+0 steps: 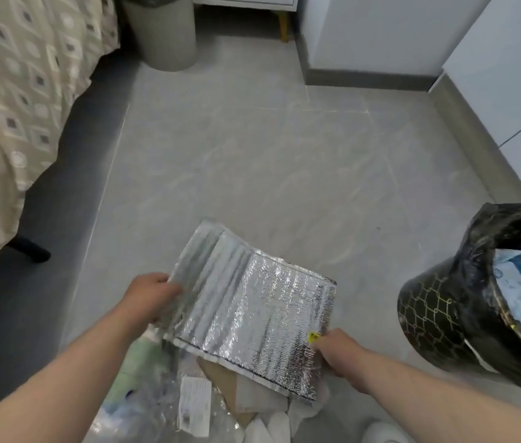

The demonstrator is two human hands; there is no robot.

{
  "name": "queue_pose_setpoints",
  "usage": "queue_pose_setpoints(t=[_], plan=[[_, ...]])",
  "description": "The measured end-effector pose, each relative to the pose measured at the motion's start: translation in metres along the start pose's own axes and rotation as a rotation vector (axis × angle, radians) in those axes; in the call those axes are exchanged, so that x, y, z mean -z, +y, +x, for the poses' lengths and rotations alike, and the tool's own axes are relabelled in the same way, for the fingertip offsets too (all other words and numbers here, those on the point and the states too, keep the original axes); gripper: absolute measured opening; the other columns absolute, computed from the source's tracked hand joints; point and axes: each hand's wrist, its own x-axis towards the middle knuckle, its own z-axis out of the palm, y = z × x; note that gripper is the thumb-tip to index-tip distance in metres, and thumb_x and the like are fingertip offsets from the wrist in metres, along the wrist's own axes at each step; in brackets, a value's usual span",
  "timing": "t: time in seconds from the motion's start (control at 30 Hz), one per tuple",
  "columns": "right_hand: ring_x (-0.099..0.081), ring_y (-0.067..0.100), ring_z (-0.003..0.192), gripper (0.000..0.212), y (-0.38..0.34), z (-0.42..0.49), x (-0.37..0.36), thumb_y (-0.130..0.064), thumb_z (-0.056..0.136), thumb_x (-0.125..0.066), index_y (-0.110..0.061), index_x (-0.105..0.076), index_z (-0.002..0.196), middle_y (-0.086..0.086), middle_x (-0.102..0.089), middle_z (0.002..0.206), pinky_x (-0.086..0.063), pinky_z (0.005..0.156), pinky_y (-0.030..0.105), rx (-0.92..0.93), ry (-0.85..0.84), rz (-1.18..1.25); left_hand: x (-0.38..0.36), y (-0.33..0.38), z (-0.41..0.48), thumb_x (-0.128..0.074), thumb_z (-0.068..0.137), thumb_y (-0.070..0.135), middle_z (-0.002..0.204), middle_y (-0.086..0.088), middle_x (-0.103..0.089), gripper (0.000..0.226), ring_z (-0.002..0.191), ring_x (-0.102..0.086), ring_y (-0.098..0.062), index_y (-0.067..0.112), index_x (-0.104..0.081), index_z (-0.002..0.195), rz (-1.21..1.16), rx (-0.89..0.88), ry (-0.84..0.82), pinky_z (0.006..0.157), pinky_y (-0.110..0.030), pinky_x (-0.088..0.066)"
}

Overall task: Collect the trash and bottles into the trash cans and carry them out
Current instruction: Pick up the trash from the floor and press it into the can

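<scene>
We hold a silver foil bag (pixel 252 308) flat at lower centre of the frame, above the floor (pixel 268 161). Its long axis runs from upper left to lower right, one narrow end pointing toward the upper left. Left hand (pixel 152 297) grips the left edge, fingers curled around it. Right hand (pixel 337 348) pinches the lower right corner, fingers closed on the foil. Beneath it, at bottom centre, lies a heap of plastic wrap, cardboard and paper (pixel 201 398). At right edge stands a black trash can (pixel 444 314), liner open, already holding rubbish. A grey bin (pixel 164 33) stands at top, beside the bed (pixel 13 91) at left.
</scene>
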Motion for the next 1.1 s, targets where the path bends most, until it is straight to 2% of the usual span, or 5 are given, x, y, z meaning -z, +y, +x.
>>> queue_pose_setpoints(t=[0.17,0.33,0.63,0.8,1.1], plan=[[-0.041,0.013,0.059,0.012,-0.011,-0.020,-0.010,-0.004,0.093,-0.044,-0.013,-0.053,0.095,0.005,-0.046,0.073,-0.028,0.054,0.023,0.040,-0.109,0.177,-0.014,0.032,-0.017,-0.045,0.098,0.033,0.075,-0.010,-0.062,0.035,0.056,-0.055,-0.019,0.005,-0.065,0.090,-0.331,0.097,-0.485,0.058,-0.028,-0.046],[-0.048,0.010,0.048,0.024,-0.015,-0.018,-0.018,-0.001,0.093,-0.043,-0.011,-0.059,0.107,0.003,-0.053,0.065,-0.040,0.051,0.017,0.053,-0.249,0.323,-0.068,-0.001,-0.002,-0.072,0.071,0.049,0.119,-0.010,-0.058,0.066,0.104,-0.059,-0.027,0.011,-0.055,0.122,0.541,-0.108,-0.162,0.082,-0.030,-0.043],[-0.048,0.019,0.058,0.037,-0.007,-0.004,-0.019,0.007,0.083,-0.039,-0.007,-0.061,0.109,0.012,-0.056,0.071,-0.040,0.051,0.023,0.079,-0.204,0.319,-0.065,-0.006,0.003,-0.068,0.075,0.001,0.055,-0.003,-0.054,0.015,0.045,-0.048,-0.014,0.010,-0.058,0.069,0.108,-0.040,-0.269,0.044,-0.019,-0.034],[-0.057,0.020,0.092,0.025,0.018,-0.002,-0.004,-0.013,0.088,-0.047,-0.010,-0.063,0.107,0.005,-0.062,0.104,-0.042,0.077,0.026,0.319,0.137,-0.266,-0.012,0.005,0.008,-0.061,0.084,-0.004,0.065,-0.011,-0.057,0.009,0.050,-0.052,-0.017,0.005,-0.059,0.085,-0.178,-0.056,-0.250,0.049,-0.023,-0.044],[-0.039,0.031,0.120,0.068,0.054,-0.026,-0.037,-0.040,0.078,-0.064,-0.020,-0.033,0.136,0.009,-0.036,0.130,-0.044,0.089,0.042,0.553,0.020,-1.047,0.032,-0.019,0.028,-0.056,0.090,-0.001,0.071,-0.005,-0.053,0.011,0.060,-0.052,-0.015,0.010,-0.055,0.086,-0.423,0.062,-0.035,0.047,-0.021,-0.047]])
